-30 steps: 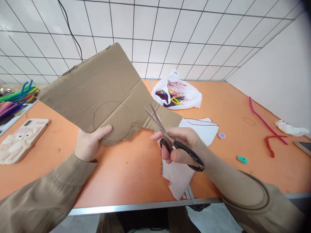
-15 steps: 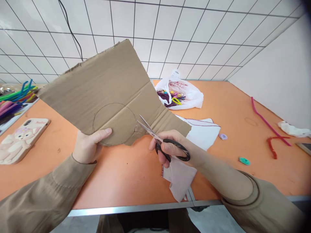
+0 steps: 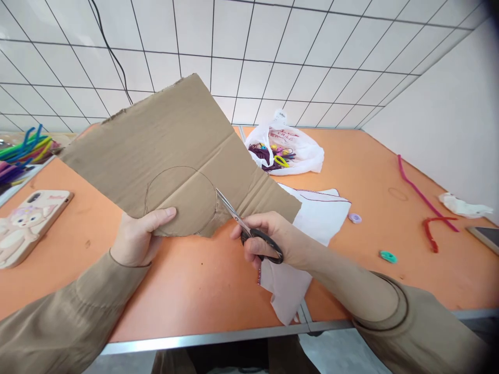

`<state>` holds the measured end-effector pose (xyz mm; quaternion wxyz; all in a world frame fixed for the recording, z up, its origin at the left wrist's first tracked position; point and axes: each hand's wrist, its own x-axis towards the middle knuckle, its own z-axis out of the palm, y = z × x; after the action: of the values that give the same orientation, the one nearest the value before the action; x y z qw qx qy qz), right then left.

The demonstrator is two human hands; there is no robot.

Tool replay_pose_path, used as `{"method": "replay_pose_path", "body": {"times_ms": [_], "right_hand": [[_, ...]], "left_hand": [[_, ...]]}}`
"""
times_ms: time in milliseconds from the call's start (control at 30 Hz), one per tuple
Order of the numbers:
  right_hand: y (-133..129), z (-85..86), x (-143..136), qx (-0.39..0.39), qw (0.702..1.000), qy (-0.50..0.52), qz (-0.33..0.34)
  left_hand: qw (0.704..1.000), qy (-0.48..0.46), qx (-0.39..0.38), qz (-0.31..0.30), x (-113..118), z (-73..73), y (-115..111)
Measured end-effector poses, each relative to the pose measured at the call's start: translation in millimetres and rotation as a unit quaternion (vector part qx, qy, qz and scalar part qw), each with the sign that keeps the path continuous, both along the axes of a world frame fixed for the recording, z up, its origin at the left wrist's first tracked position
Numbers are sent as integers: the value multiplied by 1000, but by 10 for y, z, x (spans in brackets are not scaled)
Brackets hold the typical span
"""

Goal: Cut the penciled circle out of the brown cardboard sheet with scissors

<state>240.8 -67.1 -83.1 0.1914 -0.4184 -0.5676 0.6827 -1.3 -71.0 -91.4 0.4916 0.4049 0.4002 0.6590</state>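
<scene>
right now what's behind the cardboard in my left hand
Beyond the cardboard, parts of the tiled wall, orange table and white cloth show. The fingers of the left hand are mostly covered, as is anything else directly behind.

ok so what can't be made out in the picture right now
All in the head view:
Left hand: fingers mostly hidden behind the cardboard.
White cloth: partly covered by the right hand and the cardboard.
Plastic bag: red print too small to read.
Phone case: cut off by the left edge.
Flat object: cut off by the right edge.
</scene>
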Motion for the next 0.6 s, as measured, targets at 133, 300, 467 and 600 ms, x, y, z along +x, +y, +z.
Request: {"method": "replay_pose_path", "body": {"times_ms": [133, 300, 467, 600], "right_hand": [[-27, -18, -64, -1, 999, 25, -20], [-30, -22, -98, 27, 998, 43, -31], [-34, -22, -68, 57, 998, 34, -15], [-46, -68, -48, 43, 998, 35, -16]], "left_hand": [[999, -16, -51, -4, 66, -46, -36], [995, -39, -90, -16, 96, -90, -62], [998, -15, -55, -33, 66, -58, -88], [999, 9, -26, -32, 82, -7, -116]]}}
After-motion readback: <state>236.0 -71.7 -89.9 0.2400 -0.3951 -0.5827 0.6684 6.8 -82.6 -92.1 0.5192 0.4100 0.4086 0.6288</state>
